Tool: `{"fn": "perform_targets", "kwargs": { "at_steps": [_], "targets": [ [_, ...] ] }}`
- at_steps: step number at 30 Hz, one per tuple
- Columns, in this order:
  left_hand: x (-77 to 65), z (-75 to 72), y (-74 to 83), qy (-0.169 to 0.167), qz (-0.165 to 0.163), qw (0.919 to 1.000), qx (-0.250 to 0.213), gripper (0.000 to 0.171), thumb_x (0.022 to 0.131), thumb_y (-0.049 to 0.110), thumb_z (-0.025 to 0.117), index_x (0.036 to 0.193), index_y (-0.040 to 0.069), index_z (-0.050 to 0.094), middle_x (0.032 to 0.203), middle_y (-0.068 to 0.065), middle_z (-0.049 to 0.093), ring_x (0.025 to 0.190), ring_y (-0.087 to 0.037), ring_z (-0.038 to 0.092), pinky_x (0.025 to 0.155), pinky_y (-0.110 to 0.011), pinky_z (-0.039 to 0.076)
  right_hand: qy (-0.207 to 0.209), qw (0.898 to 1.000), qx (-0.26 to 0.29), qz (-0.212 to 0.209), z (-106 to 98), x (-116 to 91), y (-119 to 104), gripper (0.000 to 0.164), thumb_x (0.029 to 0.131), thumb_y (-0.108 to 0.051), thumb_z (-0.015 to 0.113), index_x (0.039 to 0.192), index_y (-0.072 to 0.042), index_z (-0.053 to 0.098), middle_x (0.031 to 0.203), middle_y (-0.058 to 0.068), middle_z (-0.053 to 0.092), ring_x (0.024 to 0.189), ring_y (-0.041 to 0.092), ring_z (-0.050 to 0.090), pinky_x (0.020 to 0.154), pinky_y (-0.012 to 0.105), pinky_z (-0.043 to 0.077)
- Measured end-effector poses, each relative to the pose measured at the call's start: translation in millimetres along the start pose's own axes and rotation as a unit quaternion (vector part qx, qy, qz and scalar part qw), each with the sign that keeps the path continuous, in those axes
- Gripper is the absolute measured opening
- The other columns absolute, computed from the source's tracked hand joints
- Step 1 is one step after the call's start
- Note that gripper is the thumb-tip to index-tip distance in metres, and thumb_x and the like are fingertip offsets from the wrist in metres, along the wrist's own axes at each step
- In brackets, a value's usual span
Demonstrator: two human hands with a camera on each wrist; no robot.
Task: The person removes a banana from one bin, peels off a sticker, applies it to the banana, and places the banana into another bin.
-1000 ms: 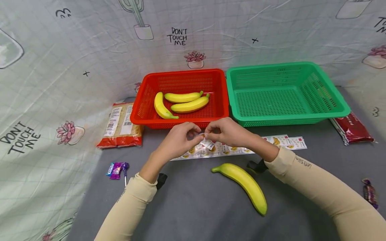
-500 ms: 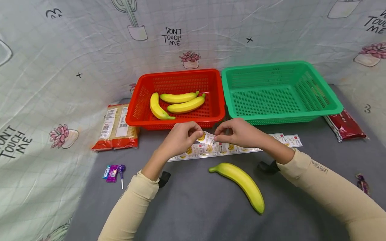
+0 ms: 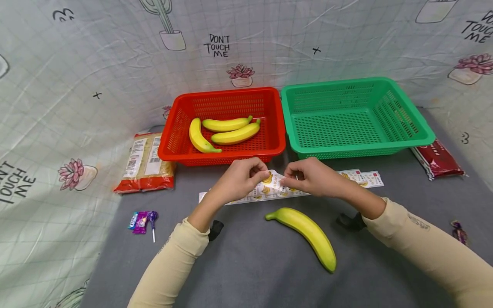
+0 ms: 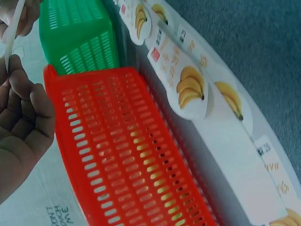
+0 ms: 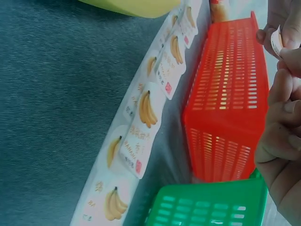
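Note:
Between my two hands a small white sticker (image 3: 271, 181) printed with bananas is held up above the table. My left hand (image 3: 242, 180) pinches its left end with thumb and forefinger. At the other end, my right hand (image 3: 315, 175) pinches the edge the same way. In the right wrist view the sticker (image 5: 276, 41) looks curved between the fingertips. Beneath the hands lie strips of banana stickers (image 3: 371, 179), partly hidden by the hands and right forearm. A single yellow banana (image 3: 306, 231) rests on the table just in front of them.
A red basket (image 3: 221, 158) holding several bananas stands behind the hands, with an empty green basket (image 3: 358, 149) to its right. A red-and-clear food bag (image 3: 148, 164) lies left, a dark red packet (image 3: 439, 158) right. Candies (image 3: 140, 222) and a wrapped sweet (image 3: 459, 233) lie near the sides.
The hands were close together over the strips; they have since drawn apart, bringing the sticker into view between them. Both have lowered slightly in the last half second. The banana stays put.

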State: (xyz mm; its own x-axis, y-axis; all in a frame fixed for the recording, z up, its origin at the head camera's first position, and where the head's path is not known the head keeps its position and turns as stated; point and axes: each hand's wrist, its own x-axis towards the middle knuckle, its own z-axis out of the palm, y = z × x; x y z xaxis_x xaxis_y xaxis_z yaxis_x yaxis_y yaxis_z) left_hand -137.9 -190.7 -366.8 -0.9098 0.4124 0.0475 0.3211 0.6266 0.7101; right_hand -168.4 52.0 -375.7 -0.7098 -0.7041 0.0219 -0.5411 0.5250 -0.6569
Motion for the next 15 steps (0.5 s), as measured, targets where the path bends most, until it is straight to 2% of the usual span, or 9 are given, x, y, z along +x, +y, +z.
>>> {"fn": "perform_targets", "kwargs": {
  "at_steps": [5,8,11,15],
  "targets": [
    [4.5,14.5,3.6,-0.027,0.014,0.9995,0.01,0.011,0.1,0.021,0.067,0.096,0.01,0.068,0.08,0.0,0.064,0.07,-0.01,0.054,0.066,-0.022,0.045,0.008,1.0,0.015,0.019,6,-20,5,0.016,0.095,-0.027,0.074,0.081,-0.02,0.068,0.06,-0.009,0.049,0.052,0.005,0.041,0.054,0.022,0.036],
    [5.0,33.6,6.7,-0.046,0.032,0.9979,0.03,0.011,0.101,0.019,0.063,0.096,0.01,0.066,0.081,0.0,0.062,0.071,-0.009,0.054,0.067,-0.021,0.044,0.005,0.999,0.027,0.032,14,-38,10,0.019,0.095,-0.026,0.073,0.079,-0.02,0.065,0.061,-0.01,0.048,0.053,0.003,0.042,0.054,0.021,0.036],
    [2.2,57.2,11.0,-0.063,0.055,0.9947,0.059,0.01,0.101,0.017,0.059,0.097,0.01,0.063,0.085,0.0,0.061,0.079,-0.012,0.055,0.074,-0.023,0.044,0.0,0.999,0.021,0.044,21,-58,15,0.024,0.095,-0.025,0.072,0.075,-0.021,0.061,0.061,-0.013,0.046,0.054,0.0,0.042,0.054,0.02,0.036],
    [-3.9,81.8,19.2,-0.083,0.064,0.989,0.105,0.013,0.104,0.021,0.056,0.097,0.011,0.061,0.092,-0.002,0.059,0.09,-0.018,0.052,0.082,-0.028,0.043,-0.001,0.998,0.014,0.069,27,-83,17,0.026,0.095,-0.028,0.072,0.073,-0.023,0.06,0.059,-0.015,0.045,0.052,-0.001,0.041,0.053,0.019,0.036]
  ]
}}
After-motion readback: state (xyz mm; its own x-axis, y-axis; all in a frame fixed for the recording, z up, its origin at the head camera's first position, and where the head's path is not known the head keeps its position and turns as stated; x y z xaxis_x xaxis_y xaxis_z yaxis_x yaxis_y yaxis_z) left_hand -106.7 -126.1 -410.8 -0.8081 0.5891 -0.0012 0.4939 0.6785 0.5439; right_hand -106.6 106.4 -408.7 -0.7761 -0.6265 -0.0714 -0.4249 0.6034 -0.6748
